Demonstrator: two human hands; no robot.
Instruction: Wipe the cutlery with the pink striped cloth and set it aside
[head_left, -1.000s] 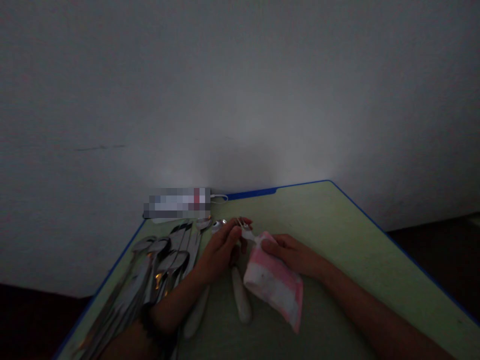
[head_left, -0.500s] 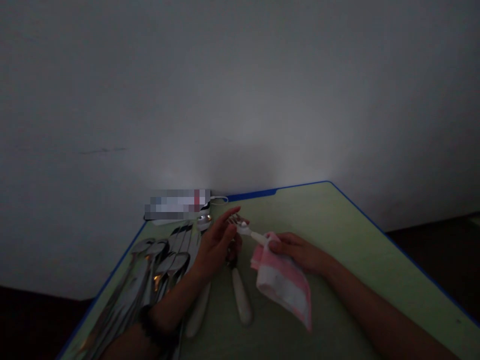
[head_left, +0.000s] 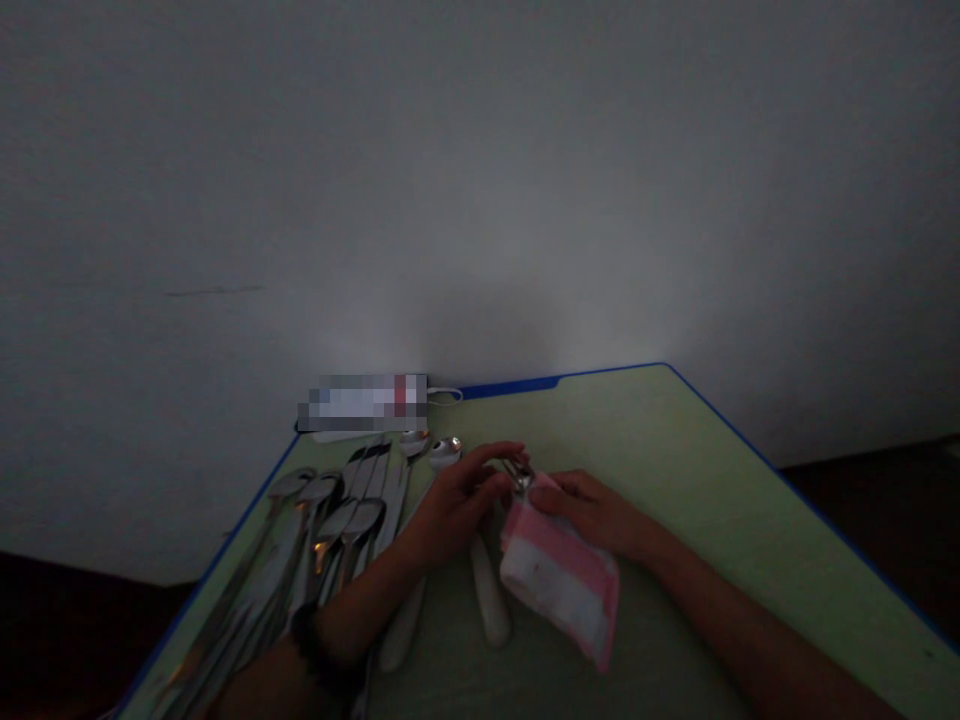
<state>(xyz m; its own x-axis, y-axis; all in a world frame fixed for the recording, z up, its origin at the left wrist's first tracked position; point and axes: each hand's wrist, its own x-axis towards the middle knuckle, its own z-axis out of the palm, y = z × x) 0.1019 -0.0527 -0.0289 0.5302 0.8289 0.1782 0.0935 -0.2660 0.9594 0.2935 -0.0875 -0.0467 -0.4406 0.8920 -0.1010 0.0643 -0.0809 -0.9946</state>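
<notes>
My right hand (head_left: pixel 596 510) is closed on a pink-and-white cloth (head_left: pixel 559 575), which is wrapped about a fork. The fork's metal head (head_left: pixel 523 478) sticks out of the cloth at the top; its handle is covered. My left hand (head_left: pixel 457 500) has its thumb and fingers at the tines, closed round them. Below the hands, a pale handle (head_left: pixel 491 605) lies on the table, its other end hidden by my left hand. Another pale-handled piece, with a spoon bowl (head_left: pixel 447 452) beyond my hand, lies partly under my left forearm.
Several metal spoons (head_left: pixel 364 520) and knives (head_left: pixel 367 465) lie in rows on the left of the green table (head_left: pixel 720 520). At the far left corner lies a blurred-out flat object (head_left: pixel 360 405) with a white cable (head_left: pixel 448 396). A grey wall (head_left: pixel 495 200) stands behind the table.
My right hand and the cloth have slid up the fork, covering its pale handle up to the head. My left hand has shifted slightly right and down, uncovering a spoon bowl.
</notes>
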